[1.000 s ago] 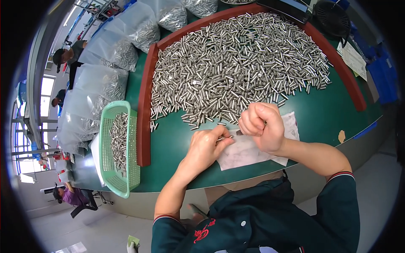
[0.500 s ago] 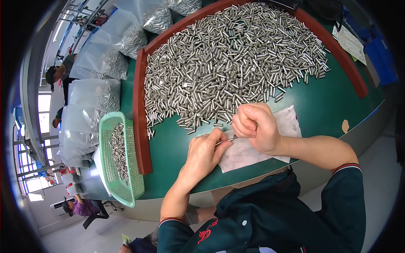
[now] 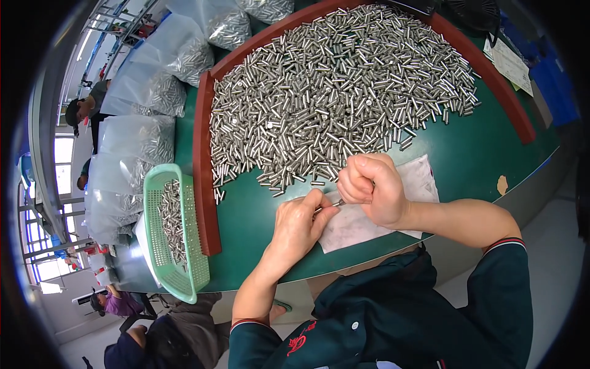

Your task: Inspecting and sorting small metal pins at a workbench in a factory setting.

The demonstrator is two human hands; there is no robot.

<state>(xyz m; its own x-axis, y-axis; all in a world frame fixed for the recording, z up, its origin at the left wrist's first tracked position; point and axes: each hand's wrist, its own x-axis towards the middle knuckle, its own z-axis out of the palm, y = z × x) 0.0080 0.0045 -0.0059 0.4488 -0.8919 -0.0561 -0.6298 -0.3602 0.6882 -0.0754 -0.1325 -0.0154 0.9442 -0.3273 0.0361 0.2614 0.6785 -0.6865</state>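
My left hand (image 3: 297, 221) is closed, with thumb and forefinger pinching a small metal pin (image 3: 318, 210) over a smudged white cloth (image 3: 350, 226). Close to its right, my right hand (image 3: 376, 187) is curled into a fist. A short piece of thin dark metal (image 3: 337, 203) shows between the two hands, running toward the right fist; what that fist grips is mostly hidden by its fingers. Just beyond both hands spreads a large heap of loose silver metal pins (image 3: 344, 86) on the green tabletop (image 3: 246, 197).
A reddish-brown wooden border (image 3: 204, 166) frames the heap. Left of it stands a light green plastic basket (image 3: 198, 264) with metal pins inside. Clear bags of pins (image 3: 157, 138) line the far left. Papers (image 3: 511, 64) lie at the right. A person in dark clothing (image 3: 163, 341) is at lower left.
My hands have barely moved and keep the same grips. At the lower left, the person in dark clothing has come much further into view beside the table.
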